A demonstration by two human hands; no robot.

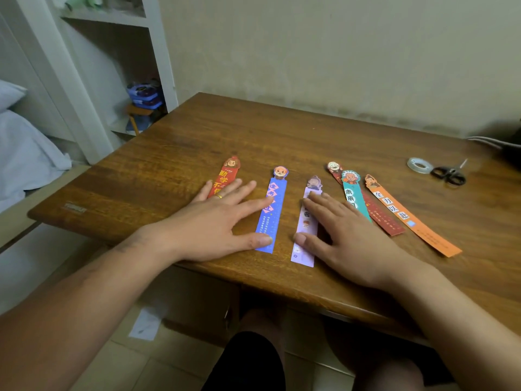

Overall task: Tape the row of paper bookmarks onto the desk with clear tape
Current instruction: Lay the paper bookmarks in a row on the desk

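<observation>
Six to fasten down, and none visibly taped yet, though clear tape on printed paper would be hard to make out from this height. Laid across the brown wooden desk, left to right: red paper bookmark with a cartoon head, blue paper bookmark, lilac paper bookmark, then teal paper bookmark, dark red paper bookmark and orange paper bookmark. Judged to be at the arranging stage: first three roughly parallel and apart, last three fanned, slanting and crowded at their tops, so not a tidy row. Left hand flat with fingers spread wide, lying over the lower red bookmark, forefinger and thumb touching the blue one, gripping nothing. Right hand likewise flat and spread, fingertips and thumb pressing the lilac one. Small roll of clear tape far right on the desk, well apart from both hands, touching or just beside black-handled scissors; apparently untouched, leaving all cutting and sticking to do. Hidden: bottom of the red bookmark, middle of the lilac, lower teal behind the right hand, part of the dark red beneath the teal. Cut off at the right edge: something dark with cables, not identifiable.
</observation>
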